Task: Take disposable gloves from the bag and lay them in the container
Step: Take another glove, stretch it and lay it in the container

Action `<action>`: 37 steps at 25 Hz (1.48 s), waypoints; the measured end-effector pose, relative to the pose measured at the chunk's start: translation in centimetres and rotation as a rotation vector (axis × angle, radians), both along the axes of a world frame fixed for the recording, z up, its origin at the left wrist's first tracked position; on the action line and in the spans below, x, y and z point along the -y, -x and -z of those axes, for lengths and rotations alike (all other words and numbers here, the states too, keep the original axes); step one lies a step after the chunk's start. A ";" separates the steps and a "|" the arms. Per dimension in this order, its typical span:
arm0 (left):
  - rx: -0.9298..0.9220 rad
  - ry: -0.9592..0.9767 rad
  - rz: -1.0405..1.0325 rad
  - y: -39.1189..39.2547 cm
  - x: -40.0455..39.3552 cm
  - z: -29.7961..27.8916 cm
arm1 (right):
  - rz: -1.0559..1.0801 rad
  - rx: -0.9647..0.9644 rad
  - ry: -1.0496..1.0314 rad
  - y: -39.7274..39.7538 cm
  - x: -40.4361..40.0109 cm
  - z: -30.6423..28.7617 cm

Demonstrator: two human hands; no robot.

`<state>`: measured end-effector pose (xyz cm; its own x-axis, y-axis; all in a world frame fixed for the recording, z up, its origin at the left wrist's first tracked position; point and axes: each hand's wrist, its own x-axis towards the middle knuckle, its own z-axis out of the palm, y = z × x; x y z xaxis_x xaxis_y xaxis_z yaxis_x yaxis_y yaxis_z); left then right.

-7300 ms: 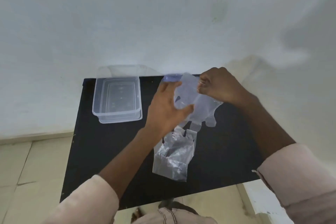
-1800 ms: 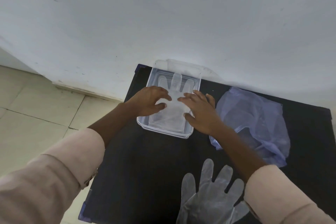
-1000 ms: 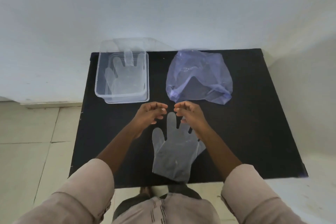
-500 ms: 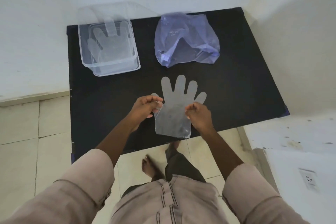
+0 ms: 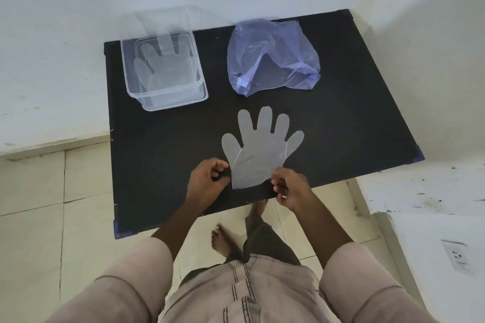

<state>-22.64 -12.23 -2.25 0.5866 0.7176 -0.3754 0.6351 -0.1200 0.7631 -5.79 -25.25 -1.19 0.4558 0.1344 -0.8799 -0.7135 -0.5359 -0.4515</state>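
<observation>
A clear disposable glove (image 5: 258, 149) lies spread over the black table, fingers pointing away from me. My left hand (image 5: 207, 183) pinches the left corner of its cuff and my right hand (image 5: 290, 187) pinches the right corner. At the back left stands the clear plastic container (image 5: 200, 86), and another glove (image 5: 164, 68) lies flat inside it. The crumpled bluish plastic bag (image 5: 273, 55) rests at the back middle of the table.
The black table (image 5: 354, 113) stands against a white wall, with a white ledge and a wall socket (image 5: 458, 257) to its right. Beige floor tiles, my bare foot (image 5: 223, 241) and my legs show below the table's front edge.
Earlier both hands pressed a glove flat in the container. They then came back to the second glove near the front edge and took it by the cuff corners.
</observation>
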 end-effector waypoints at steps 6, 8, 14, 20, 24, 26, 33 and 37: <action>-0.064 -0.209 0.138 0.2 2.7 1.8 | 0.154 -0.171 -0.118 -1.1 -0.4 -1.1; -0.014 -0.241 0.094 -1.1 2.9 1.6 | 0.165 -0.180 -0.120 -1.3 -0.5 -1.4; 0.055 -0.326 0.099 -3.7 1.4 1.1 | 0.055 -0.080 -0.116 -3.0 -0.2 -1.6; 0.140 0.015 -0.131 -5.1 -0.5 -0.9 | -0.596 0.556 -0.220 -4.7 2.5 -1.7; 0.158 0.292 -0.247 -6.0 -1.6 -1.6 | -0.962 0.842 -0.122 -6.1 2.0 -1.0; 0.157 0.329 -0.274 -6.0 -1.7 -1.5 | -0.939 0.978 -0.124 -6.2 1.3 -0.7; 0.261 0.376 -0.299 -5.9 -3.1 -2.7 | -0.631 1.027 -0.317 -6.0 -1.7 -2.6; 0.413 0.395 -0.275 -6.2 -4.1 -5.1 | -0.542 0.872 -0.381 -6.0 -3.0 -4.8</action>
